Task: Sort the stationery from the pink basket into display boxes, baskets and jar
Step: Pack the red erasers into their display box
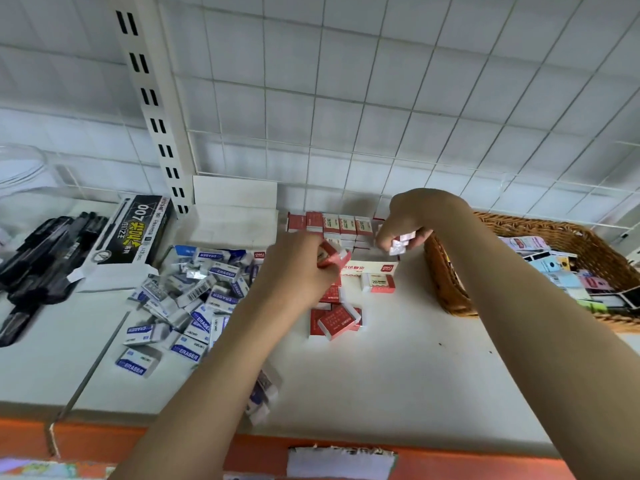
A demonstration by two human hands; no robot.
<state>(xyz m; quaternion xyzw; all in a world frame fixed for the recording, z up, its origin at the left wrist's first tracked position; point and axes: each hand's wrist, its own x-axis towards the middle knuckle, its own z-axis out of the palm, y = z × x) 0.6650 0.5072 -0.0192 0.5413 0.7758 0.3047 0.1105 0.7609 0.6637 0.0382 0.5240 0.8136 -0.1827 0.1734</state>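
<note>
Black pens (38, 251) lie at the white shelf's (398, 368) left edge, blue-white erasers (187, 299) beside them. The left hand (294, 268) pinches a red-white eraser (334, 256) in curled fingers; the right hand (408, 220) pinches a pale eraser (401, 242) over the red display box (341, 225), beside the brown wicker basket (450, 289).

A stationery shop: a slotted shelf upright (152, 109), wire grid backing (398, 109), and heaped boxed erasers (187, 296).
</note>
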